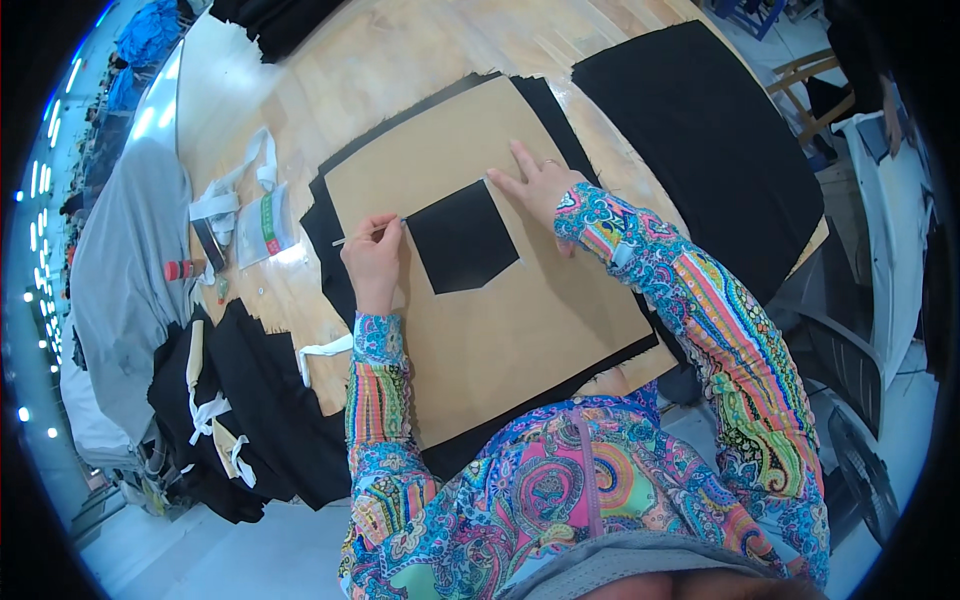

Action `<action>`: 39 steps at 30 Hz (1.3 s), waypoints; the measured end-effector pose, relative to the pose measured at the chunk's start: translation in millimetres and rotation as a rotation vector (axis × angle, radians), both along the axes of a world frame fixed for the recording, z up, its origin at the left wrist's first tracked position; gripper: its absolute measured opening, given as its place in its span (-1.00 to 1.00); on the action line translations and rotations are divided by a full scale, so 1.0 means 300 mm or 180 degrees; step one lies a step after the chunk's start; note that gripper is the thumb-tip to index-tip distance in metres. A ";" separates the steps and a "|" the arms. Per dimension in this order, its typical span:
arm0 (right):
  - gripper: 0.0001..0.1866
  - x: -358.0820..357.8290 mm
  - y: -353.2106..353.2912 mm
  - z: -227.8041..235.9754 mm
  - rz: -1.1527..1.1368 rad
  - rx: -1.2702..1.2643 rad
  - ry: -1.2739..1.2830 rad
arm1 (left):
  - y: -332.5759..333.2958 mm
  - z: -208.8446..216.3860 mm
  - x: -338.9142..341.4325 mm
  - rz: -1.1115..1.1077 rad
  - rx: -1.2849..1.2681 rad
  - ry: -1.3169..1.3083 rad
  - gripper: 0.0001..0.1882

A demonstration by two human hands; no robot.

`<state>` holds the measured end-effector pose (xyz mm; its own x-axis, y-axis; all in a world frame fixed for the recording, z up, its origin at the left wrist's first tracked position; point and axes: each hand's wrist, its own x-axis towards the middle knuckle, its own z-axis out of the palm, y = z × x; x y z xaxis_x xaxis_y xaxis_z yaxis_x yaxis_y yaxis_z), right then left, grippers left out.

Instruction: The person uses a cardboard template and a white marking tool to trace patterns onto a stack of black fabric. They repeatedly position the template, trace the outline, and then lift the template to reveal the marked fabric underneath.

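A tan cardboard template (450, 370) lies on black fabric pieces (560, 115) whose frayed edges stick out around it. Through the pocket-shaped cutout (465, 240) in its middle the black cloth shows. My left hand (372, 262) pinches a thin, pale marking stick, its tip at the cutout's upper left corner. My right hand (540, 190) lies with fingers spread on the template, by the cutout's upper right corner, and holds nothing.
Another black fabric stack (700, 140) lies at the right. Left of the template are white strips (215, 205), a clear plastic packet (265, 228) and a red spool (180, 270). Black cloth (250, 400) hangs over the near left edge, beside a grey cloth-covered heap (130, 270). A chair (845, 355) stands at the right.
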<state>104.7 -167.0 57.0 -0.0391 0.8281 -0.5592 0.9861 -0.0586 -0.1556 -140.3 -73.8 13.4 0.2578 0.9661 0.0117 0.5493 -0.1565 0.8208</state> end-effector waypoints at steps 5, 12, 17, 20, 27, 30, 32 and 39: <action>0.50 0.002 -0.002 0.002 0.0053 0.0016 0.0008 | -0.011 0.018 0.014 0.0029 0.0045 0.0121 -0.81; 0.50 0.002 -0.004 0.001 0.0002 0.0018 0.0036 | -0.016 0.021 0.021 -0.0014 0.0234 0.0343 -0.80; 0.48 0.004 0.002 0.003 -0.0023 -0.0039 0.0047 | -0.004 -0.011 0.000 0.0119 0.0207 0.0108 -0.80; 0.48 -0.003 0.000 0.018 -0.0011 -0.0042 0.0044 | 0.002 -0.019 -0.018 0.0197 0.0057 -0.0119 -0.80; 0.48 0.003 -0.005 0.015 -0.0035 -0.0012 0.0067 | -0.008 0.001 0.006 0.0125 0.0049 -0.0017 -0.80; 0.48 0.004 -0.004 0.013 -0.0044 -0.0030 0.0053 | -0.011 0.009 0.018 0.0081 0.0091 0.0061 -0.80; 0.48 -0.001 -0.003 0.014 -0.0023 -0.0010 0.0062 | -0.020 0.025 0.018 0.0065 0.0184 0.0176 -0.80; 0.48 -0.002 -0.003 0.020 -0.0019 -0.0033 0.0052 | -0.018 0.011 0.010 0.0154 0.0189 0.0200 -0.80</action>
<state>104.1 -167.8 63.0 -0.0434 0.8225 -0.5671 0.9830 -0.0661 -0.1711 -137.3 -79.1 16.6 0.2128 0.9756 0.0545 0.6076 -0.1758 0.7745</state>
